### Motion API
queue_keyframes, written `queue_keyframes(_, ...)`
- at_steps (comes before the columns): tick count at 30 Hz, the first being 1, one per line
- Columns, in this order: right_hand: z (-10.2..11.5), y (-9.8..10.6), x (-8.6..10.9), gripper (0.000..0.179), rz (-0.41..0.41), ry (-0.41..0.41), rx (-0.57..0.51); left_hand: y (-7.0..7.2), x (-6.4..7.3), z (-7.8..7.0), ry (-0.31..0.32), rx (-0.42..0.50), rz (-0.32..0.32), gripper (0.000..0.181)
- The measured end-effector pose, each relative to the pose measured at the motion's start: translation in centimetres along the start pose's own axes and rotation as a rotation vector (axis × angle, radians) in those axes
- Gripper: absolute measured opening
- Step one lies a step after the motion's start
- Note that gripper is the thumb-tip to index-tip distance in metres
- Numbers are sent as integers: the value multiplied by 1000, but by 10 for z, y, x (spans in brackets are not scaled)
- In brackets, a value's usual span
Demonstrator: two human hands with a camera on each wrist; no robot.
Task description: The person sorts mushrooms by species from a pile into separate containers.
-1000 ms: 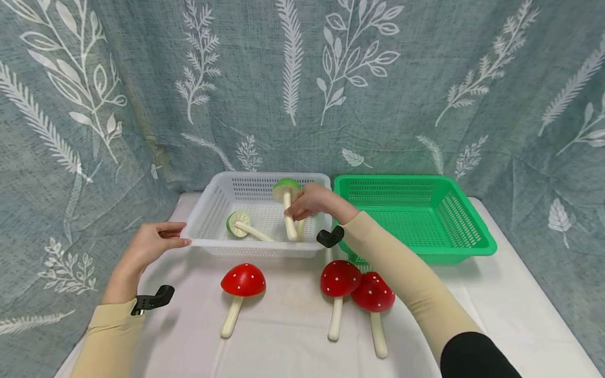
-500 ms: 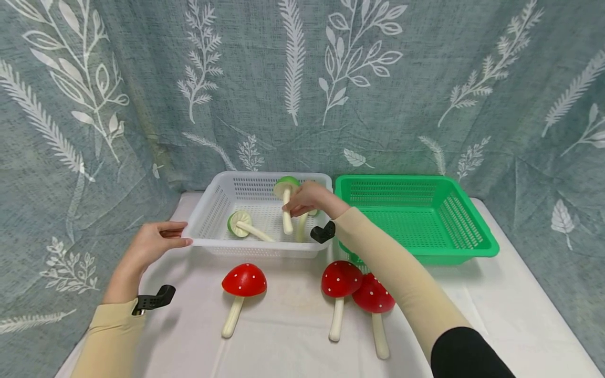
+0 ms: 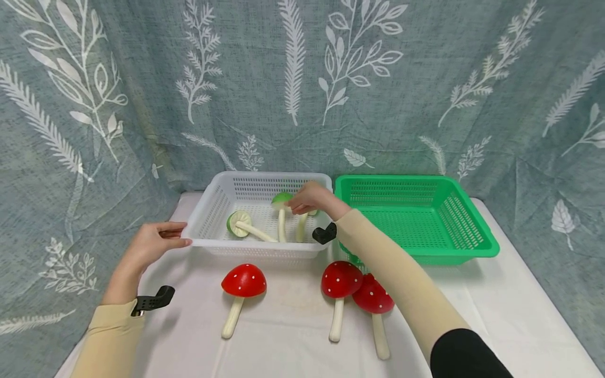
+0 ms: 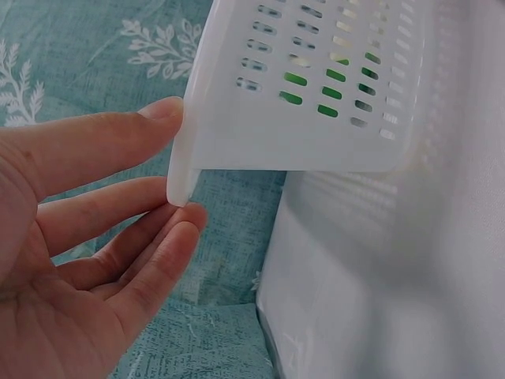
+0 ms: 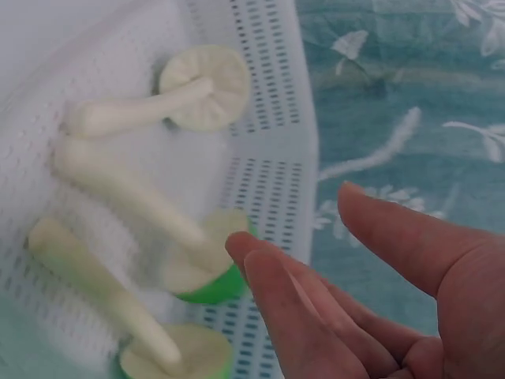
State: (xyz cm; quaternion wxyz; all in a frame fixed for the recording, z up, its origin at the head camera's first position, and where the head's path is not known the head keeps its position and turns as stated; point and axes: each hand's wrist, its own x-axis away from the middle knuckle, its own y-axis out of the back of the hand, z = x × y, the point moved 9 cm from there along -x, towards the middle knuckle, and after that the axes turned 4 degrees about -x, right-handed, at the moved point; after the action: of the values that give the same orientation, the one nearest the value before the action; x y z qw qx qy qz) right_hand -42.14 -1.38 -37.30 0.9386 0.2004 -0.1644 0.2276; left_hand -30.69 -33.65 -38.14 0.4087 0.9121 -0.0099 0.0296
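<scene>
My left hand (image 3: 150, 244) pinches the rim of the white basket (image 4: 300, 142) at its front left corner, thumb on one side and fingers on the other. Over the basket's right part, my right hand (image 3: 309, 201) holds nothing; in the right wrist view its thumb stands apart from its extended fingers. Beside those fingers, a green-capped toy mushroom (image 5: 134, 193) lies in the basket. A second green-capped mushroom (image 3: 239, 224) lies to the left in the basket. The third mushroom (image 5: 102, 292) lies to the right, its cap partly behind my right hand in the head view.
A green basket (image 3: 487, 244) stands right of the white one. On the white tablecloth (image 3: 283, 352) lie a red-capped mushroom (image 3: 243, 281) at left and two more, a red mushroom (image 3: 340, 278) and its touching neighbour (image 3: 373, 295), at right. A patterned curtain (image 3: 255, 94) hangs behind.
My right hand has lowered the green-capped mushroom into the white basket and let go of it. The left hand stays on the rim.
</scene>
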Motion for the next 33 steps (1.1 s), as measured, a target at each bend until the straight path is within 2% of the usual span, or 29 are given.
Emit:
queue_keyframes(7,2,20,24,43,3,57,-21,-2,0,2,14,1,8,72)
queue_keyframes(19,-5,46,67,42,-46,159,46,-3,1,1,12,0,13,74)
queue_keyframes(26,-17,59,97,40,-83,215,-38,-1,0,2,6,-20,-2,73)
queue_keyframes(33,-36,78,120,41,-133,265,-43,-1,-1,1,-6,-25,-9,72)
